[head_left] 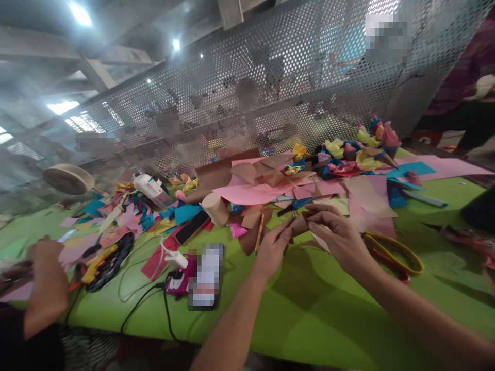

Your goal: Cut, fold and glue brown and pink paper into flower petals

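My left hand (274, 247) pinches one side of a small piece of brown paper (299, 225) above the green tabletop. The other side of it is between the fingers of my right hand (335, 233); how it is folded is partly hidden. A yellow pencil (259, 234) lies just left of my left hand, beside a small shiny pink piece (237, 230). To the right of my right hand rest scissors with yellow and red handles (400, 256). Brown and pink paper sheets (255, 190) spread out behind both hands.
A phone (207, 275) and a purple power strip (181, 278) with cables lie on the left, near a second dark phone (192, 226). Paper flowers (340, 152) heap at the back. A co-worker's arm (46, 278) reaches in at far left. Perforated metal (270, 82) rises behind.
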`<state>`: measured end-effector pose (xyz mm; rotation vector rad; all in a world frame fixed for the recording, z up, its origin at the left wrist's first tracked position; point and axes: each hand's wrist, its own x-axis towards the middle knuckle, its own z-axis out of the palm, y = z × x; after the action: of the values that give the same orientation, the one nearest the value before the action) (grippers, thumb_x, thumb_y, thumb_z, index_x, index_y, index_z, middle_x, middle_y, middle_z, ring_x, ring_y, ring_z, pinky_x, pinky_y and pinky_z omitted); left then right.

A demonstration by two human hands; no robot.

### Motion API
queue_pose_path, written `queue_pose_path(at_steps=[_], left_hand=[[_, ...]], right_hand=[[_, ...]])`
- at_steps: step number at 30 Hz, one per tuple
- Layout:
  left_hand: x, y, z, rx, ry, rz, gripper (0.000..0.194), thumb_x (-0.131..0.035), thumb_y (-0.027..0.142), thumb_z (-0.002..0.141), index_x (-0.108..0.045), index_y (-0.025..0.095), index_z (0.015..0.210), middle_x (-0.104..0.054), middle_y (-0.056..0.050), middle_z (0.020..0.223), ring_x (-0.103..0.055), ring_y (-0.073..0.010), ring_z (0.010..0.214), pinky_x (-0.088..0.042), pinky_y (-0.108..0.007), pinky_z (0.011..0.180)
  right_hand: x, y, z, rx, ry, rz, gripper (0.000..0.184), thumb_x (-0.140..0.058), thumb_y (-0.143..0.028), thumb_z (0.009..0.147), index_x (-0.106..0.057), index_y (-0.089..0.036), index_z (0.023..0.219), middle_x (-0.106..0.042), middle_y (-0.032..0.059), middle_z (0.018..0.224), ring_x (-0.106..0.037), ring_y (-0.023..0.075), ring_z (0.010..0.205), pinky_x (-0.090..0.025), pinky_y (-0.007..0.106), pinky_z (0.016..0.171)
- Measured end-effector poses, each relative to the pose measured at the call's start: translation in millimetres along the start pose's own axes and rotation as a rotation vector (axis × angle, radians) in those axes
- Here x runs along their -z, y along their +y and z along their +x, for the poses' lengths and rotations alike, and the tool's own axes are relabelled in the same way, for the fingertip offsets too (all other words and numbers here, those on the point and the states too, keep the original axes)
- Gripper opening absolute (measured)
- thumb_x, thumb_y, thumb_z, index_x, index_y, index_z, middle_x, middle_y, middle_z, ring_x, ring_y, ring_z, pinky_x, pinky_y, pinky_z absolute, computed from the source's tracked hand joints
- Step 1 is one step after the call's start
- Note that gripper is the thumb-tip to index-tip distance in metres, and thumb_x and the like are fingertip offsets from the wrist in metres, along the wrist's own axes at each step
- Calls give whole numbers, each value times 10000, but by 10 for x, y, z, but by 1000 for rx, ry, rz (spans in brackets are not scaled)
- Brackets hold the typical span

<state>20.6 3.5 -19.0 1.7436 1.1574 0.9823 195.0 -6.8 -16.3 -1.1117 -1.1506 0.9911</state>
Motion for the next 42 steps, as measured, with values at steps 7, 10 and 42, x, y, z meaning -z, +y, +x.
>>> queue_pose_path(at_steps=[7, 10, 42], left_hand=[[-17, 83, -17, -69, 32, -15, 405, -469, 360, 1025, -645, 170, 1337, -668, -97, 1368, -586, -252, 1305, -433, -436, 1143], [-16, 78, -20, -94, 53, 9, 387, -481, 333, 1016, -646, 167, 1324, -664, -101, 1372, -589, -237, 1300, -422, -429, 1151], [62, 34, 55, 206, -19, -660, 550, -743, 536, 816, -746, 134, 1190, -729, -69, 731, -620, -145, 665, -453, -241, 601]], right_hand=[[-7, -44, -3, -52, -5, 53, 328, -762, -569, 758, -725, -248, 700, -593, 88, 1310, -592, 329, 1140, -630, 368, 664], [-7, -34, 3, -52, -31, 33, 374, -760, -605, 756, -710, -241, 694, -595, 93, 1305, -593, 326, 1149, -622, 360, 685], [105, -99, 166, -157, -82, 11, 555, -830, -757, 530, -726, -234, 683, -680, 100, 1151, -631, 332, 1103, -503, 457, 979]])
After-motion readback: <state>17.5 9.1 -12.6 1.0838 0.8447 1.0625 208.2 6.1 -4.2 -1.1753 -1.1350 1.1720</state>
